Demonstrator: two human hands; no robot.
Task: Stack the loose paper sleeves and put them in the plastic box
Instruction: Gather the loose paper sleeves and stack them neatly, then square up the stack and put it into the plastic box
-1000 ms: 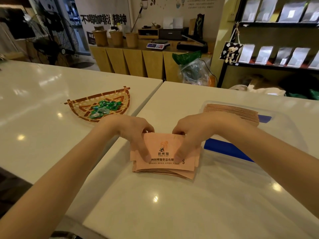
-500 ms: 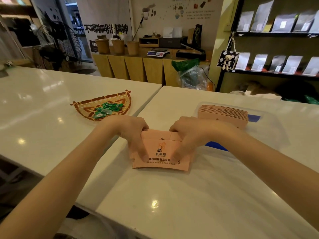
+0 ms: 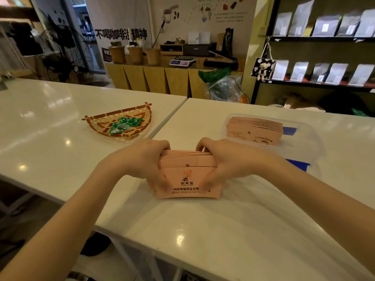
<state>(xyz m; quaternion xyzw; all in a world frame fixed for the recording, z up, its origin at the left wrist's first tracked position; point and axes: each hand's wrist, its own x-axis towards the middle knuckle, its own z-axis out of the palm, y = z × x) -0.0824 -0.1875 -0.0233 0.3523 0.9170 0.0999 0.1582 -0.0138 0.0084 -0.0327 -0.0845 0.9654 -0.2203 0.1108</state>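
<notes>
Now clamped by left hand (image 3: 142,161) and right hand (image 3: 229,161) — pink printed paper sleeves (image 3: 187,175), unevenly squared — liable to fan out before reaching clear plastic box (image 3: 308,142).

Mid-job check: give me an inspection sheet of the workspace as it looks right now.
Surface: glossy white counter, a second one on the left across a gap.
Job's things: pink paper sleeves bunched between both hands, lower edge on the counter; another sleeve stack already in the clear plastic box.
Clutter: woven basket with green candies, left counter.
Grippers: left hand and right hand squeeze the bundle's ends.
Cables: nothing seen on the counters.
Surroundings: shelf of pouches, floor fan, scale on the back counter.
</notes>
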